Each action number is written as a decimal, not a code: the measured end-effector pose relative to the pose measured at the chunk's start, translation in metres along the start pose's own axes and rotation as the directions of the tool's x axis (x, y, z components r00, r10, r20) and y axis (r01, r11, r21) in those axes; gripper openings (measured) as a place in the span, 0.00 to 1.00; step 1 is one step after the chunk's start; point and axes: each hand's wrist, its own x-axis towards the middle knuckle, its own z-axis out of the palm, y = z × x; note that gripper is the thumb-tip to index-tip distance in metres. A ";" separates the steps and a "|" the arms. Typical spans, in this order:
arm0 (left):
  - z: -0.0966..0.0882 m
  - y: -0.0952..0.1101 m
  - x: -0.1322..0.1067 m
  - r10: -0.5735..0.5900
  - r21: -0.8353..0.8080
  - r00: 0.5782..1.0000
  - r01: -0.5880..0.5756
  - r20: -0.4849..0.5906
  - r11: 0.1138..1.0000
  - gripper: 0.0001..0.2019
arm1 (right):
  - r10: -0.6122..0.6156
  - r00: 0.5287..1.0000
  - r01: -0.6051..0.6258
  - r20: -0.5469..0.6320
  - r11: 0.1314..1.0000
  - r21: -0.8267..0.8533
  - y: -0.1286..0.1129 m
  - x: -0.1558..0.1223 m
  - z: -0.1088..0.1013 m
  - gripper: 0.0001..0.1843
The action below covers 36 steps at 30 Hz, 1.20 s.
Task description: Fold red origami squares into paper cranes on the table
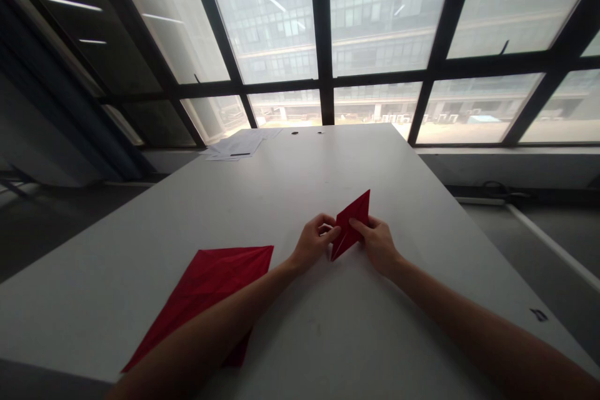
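A small piece of folded red paper [352, 220], roughly diamond-shaped, is held up over the white table [300, 325] between both hands. My left hand [317, 239] pinches its left edge between thumb and fingers. On the other side my right hand [376, 240] grips it, the thumb lying flat across the front and the fingers behind, mostly hidden. A pale line shows along the paper's lower fold. Under and beside my left forearm lies a larger red sheet [210, 278] with creases, partly covered by the arm.
At the table's far left corner are white papers [244, 142] with a dark pen [240, 154] on them. Two small round fittings [295, 133] sit near the far edge. A small dark mark [539, 314] is at the right edge. Large windows stand beyond.
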 end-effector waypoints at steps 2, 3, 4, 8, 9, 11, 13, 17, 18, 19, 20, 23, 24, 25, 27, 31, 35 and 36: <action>0.000 0.000 0.000 -0.010 0.006 1.000 0.010 0.009 1.000 0.12 | -0.027 1.000 0.026 -0.003 0.998 -0.060 0.002 -0.001 0.001 0.18; -0.001 -0.001 0.000 -0.020 0.005 1.000 0.020 0.011 1.000 0.12 | -0.038 0.999 0.037 -0.004 0.994 -0.099 0.003 -0.001 0.001 0.20; -0.001 -0.001 0.000 -0.031 0.002 0.999 0.031 0.009 1.000 0.12 | -0.053 0.999 0.051 -0.006 0.988 -0.145 0.003 -0.001 0.000 0.23; -0.005 -0.005 0.003 -0.045 0.101 0.998 0.049 -0.038 0.994 0.12 | -0.307 0.945 0.212 -0.112 0.837 -0.505 0.003 0.002 -0.007 0.40; -0.005 -0.006 0.004 -0.029 0.172 0.998 0.037 -0.047 0.984 0.12 | -0.421 0.900 0.264 -0.113 0.732 -0.628 0.002 0.004 -0.010 0.41; -0.007 -0.009 0.004 0.044 0.352 0.998 -0.023 -0.051 0.936 0.14 | -0.571 0.820 0.359 0.033 0.469 -0.807 -0.001 0.007 -0.017 0.36; -0.007 -0.010 0.004 0.156 0.535 0.987 -0.114 -0.033 0.837 0.16 | -0.532 0.794 0.479 0.295 0.247 -0.843 -0.003 0.009 -0.022 0.25; -0.005 -0.006 -0.002 0.246 0.740 0.962 -0.251 0.119 0.624 0.19 | -0.194 0.802 0.582 0.564 0.044 -0.812 0.001 0.011 -0.026 0.24; -0.005 -0.005 -0.004 0.208 0.764 0.962 -0.269 0.179 0.587 0.20 | -0.117 0.816 0.572 0.566 0.017 -0.820 0.003 0.011 -0.026 0.24; -0.004 -0.005 -0.007 0.154 0.785 0.959 -0.284 0.238 0.551 0.22 | -0.054 0.828 0.558 0.558 -0.007 -0.830 0.005 0.012 -0.026 0.25; -0.004 -0.006 -0.009 0.094 0.804 0.953 -0.293 0.287 0.517 0.24 | -0.007 0.840 0.543 0.543 -0.030 -0.839 0.006 0.012 -0.026 0.26; -0.006 -0.011 -0.013 -0.041 0.837 0.933 -0.300 0.358 0.458 0.29 | 0.055 0.859 0.512 0.509 -0.097 -0.853 0.007 0.009 -0.029 0.27; -0.007 -0.012 -0.013 -0.058 0.838 0.929 -0.300 0.364 0.456 0.29 | 0.063 0.860 0.510 0.506 -0.114 -0.853 0.006 0.008 -0.030 0.27; -0.008 -0.013 -0.013 -0.062 0.836 0.928 -0.300 0.367 0.460 0.29 | 0.069 0.860 0.510 0.506 -0.126 -0.851 0.005 0.007 -0.031 0.27; -0.011 -0.015 -0.011 -0.046 0.827 0.931 -0.299 0.363 0.476 0.28 | 0.065 0.859 0.512 0.508 -0.138 -0.848 0.002 0.005 -0.033 0.27; -0.017 -0.014 -0.005 0.047 0.798 0.939 -0.315 0.340 0.514 0.22 | -0.012 0.822 0.564 0.569 -0.120 -0.817 -0.006 0.007 -0.034 0.24; -0.021 -0.015 -0.001 0.147 0.771 0.946 -0.321 0.289 0.549 0.16 | -0.113 0.733 0.673 0.670 -0.020 -0.740 -0.014 0.014 -0.037 0.15; -0.022 -0.015 -0.001 0.154 0.769 0.949 -0.315 0.277 0.556 0.15 | -0.126 0.722 0.687 0.681 0.008 -0.727 -0.015 0.015 -0.038 0.13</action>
